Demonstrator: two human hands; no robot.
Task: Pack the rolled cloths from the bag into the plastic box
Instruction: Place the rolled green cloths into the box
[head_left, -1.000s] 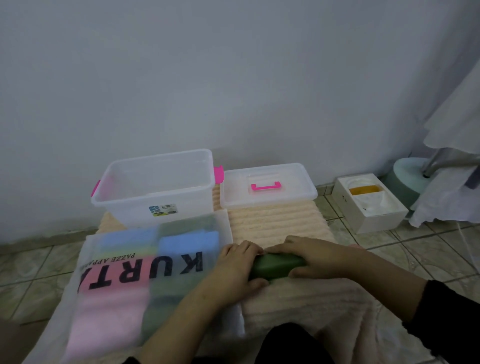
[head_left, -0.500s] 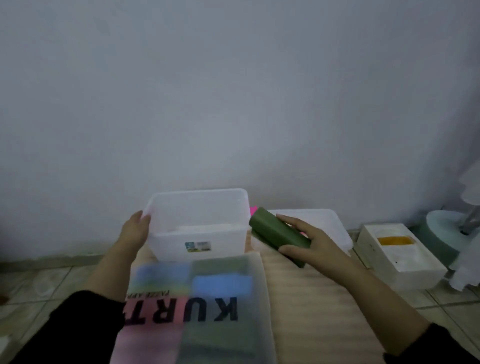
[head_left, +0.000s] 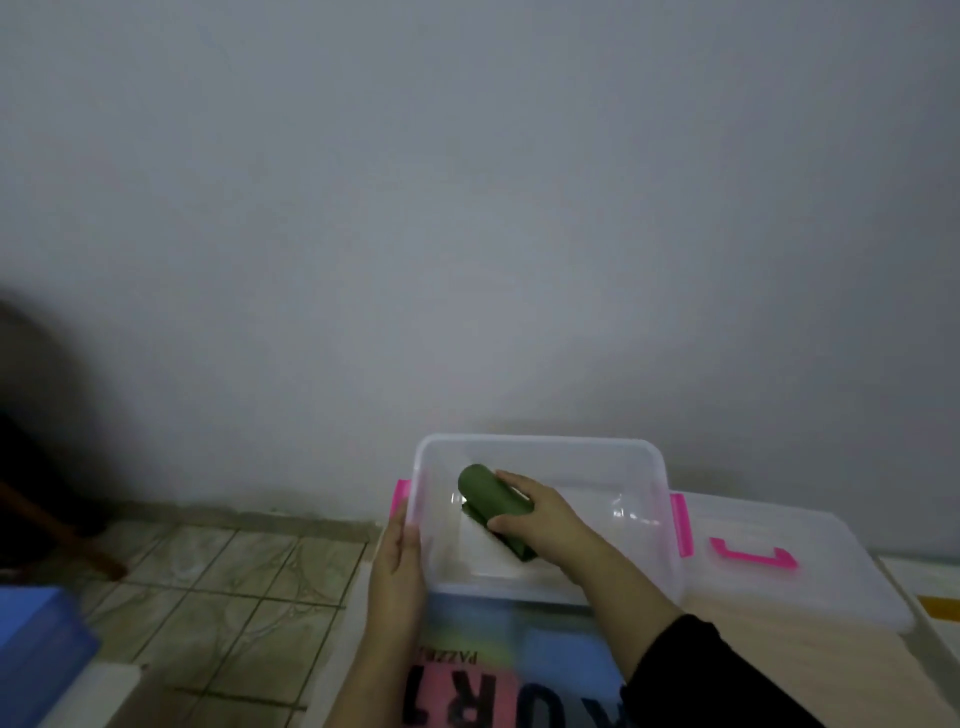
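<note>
1. The green rolled cloth is inside the plastic box, in its left half, lying at a slant with the far end toward the back left corner
2. The right hand holds this cloth from above: the fingers are curled over the top of the roll and the thumb is under its near side. The arm comes over the front rim of the box and has a black sleeve
3. I cannot tell if the cloth already touches the bottom of the box
4. The left hand rests flat against the left outer wall of the box, near the front corner; the fingers are straight and together, and they reach up to the pink latch on that side
5. The box is clear, with a second pink latch on its right side
6. The bag lies just in front of the box; it is translucent with big dark letters, and blue, pink and green cloths show through it, blurred
7. The lid with a pink handle lies to the right of the box, touching it
8. Under the lid there is a beige towel
9. To the left is a tiled floor, and behind everything a plain grey wall
10. A blue thing is at the left edge, too blurred to name
</note>
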